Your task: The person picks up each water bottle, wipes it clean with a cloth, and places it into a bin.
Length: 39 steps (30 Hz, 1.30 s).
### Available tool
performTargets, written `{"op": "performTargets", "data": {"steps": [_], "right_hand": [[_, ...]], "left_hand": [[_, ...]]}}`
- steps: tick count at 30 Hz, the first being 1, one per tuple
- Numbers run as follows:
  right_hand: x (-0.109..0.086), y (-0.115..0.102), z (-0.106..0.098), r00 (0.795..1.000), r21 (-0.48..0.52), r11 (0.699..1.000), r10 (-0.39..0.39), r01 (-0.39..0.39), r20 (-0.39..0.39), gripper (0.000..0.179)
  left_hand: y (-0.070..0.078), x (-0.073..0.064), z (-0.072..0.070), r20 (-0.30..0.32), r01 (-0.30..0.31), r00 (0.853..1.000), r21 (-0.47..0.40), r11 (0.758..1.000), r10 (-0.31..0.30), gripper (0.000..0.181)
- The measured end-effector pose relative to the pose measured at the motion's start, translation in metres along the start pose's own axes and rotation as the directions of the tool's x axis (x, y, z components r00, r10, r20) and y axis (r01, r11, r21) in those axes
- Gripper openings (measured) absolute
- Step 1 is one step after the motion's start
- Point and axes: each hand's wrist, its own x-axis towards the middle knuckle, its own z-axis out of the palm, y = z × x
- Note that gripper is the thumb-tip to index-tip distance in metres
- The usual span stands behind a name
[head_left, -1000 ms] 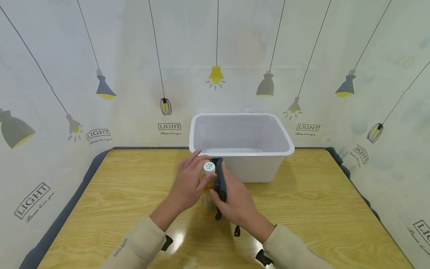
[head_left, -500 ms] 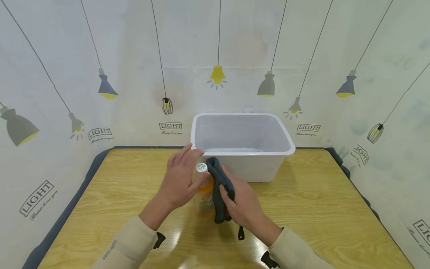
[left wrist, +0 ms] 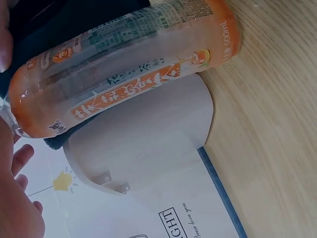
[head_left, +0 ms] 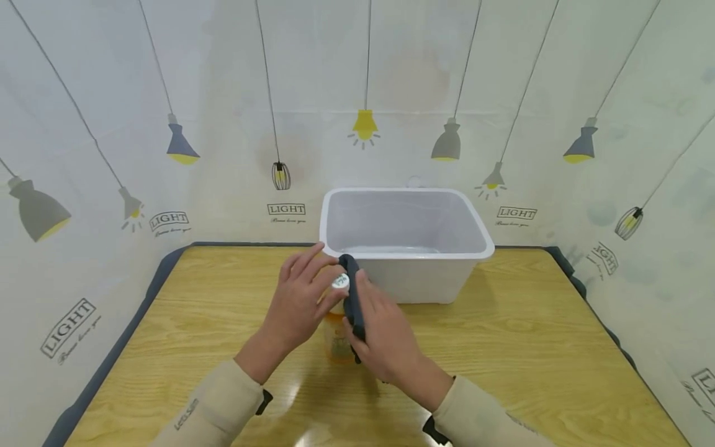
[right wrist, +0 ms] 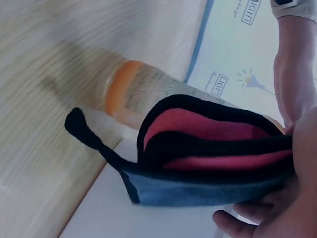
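My left hand (head_left: 296, 304) holds a clear plastic drink bottle (left wrist: 133, 69) by its neck, just under the white cap (head_left: 340, 282). The bottle has an orange-and-clear label and leans slightly, cap toward the right. In my right hand (head_left: 391, 332), between thumb and fingers, is a folded dark blue cloth piece (right wrist: 213, 191) with a red lining, black edging and a black tab. Its side lies against or very close to the bottle. The fingers hide part of both. Whether the bottle's base touches the table cannot be told.
A white plastic bin (head_left: 413, 279) stands just beyond my hands, its rim level with the fingertips in the head view. The wooden table (head_left: 547, 347) is bordered by walls printed with hanging lamps (head_left: 447, 141).
The cloth piece first swung away from the bottle, and has since moved left, up against it. The bottle shifted left, then its cap tipped right. My left hand keeps its hold.
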Motion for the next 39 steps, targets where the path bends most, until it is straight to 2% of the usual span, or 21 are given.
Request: {"op": "performTargets", "data": {"steps": [4,8,12,15,21,24,28,30,32,35,39], "right_hand": [[-0.004,0.004,0.001,0.999,-0.122,0.992,0.001,0.004,0.039,0.079],[-0.011,0.008,0.005,0.990,-0.175,0.984,0.051,-0.028,0.128,0.084],[-0.021,0.014,0.019,0.945,-0.212,0.976,0.122,-0.058,0.304,0.084],[-0.029,0.018,0.036,0.906,-0.245,0.969,0.141,-0.043,0.399,0.084],[-0.043,0.028,0.065,0.835,-0.367,0.928,0.148,0.069,0.530,0.083],[-0.044,0.032,0.070,0.821,-0.366,0.927,0.144,0.084,0.553,0.082],[-0.043,0.034,0.069,0.825,-0.284,0.959,0.152,0.010,0.544,0.074],[-0.042,0.034,0.067,0.851,-0.189,0.979,0.162,-0.075,0.499,0.068],[-0.040,0.032,0.062,0.884,-0.065,0.984,0.176,-0.164,0.433,0.062],[-0.037,0.025,0.053,0.923,0.143,0.953,0.211,-0.268,0.322,0.056],[-0.032,0.015,0.036,0.940,0.329,0.888,0.256,-0.322,0.227,0.054]], "left_hand": [[0.000,0.001,0.002,-0.021,-0.002,1.000,-0.009,1.000,0.002,0.051],[0.000,0.001,0.003,-0.031,-0.002,1.000,-0.011,1.000,0.002,0.051],[0.000,0.001,0.003,-0.029,-0.004,1.000,-0.010,1.000,0.004,0.052],[0.000,0.001,0.003,-0.024,-0.003,1.000,-0.008,1.000,0.002,0.052],[-0.001,0.000,0.004,-0.026,-0.002,1.000,-0.011,1.000,0.002,0.052],[-0.001,0.001,0.004,-0.026,-0.001,1.000,-0.014,1.000,0.001,0.051],[-0.001,0.001,0.004,-0.028,0.000,1.000,-0.027,1.000,0.000,0.051],[-0.001,0.001,0.004,-0.031,-0.004,1.000,-0.036,0.999,0.003,0.051],[-0.002,0.001,0.004,-0.034,-0.010,0.999,-0.045,0.999,0.008,0.052],[-0.003,0.001,0.005,-0.044,-0.025,0.999,-0.053,0.998,0.023,0.052],[-0.004,0.001,0.005,-0.047,-0.044,0.998,-0.065,0.997,0.041,0.052]]}}
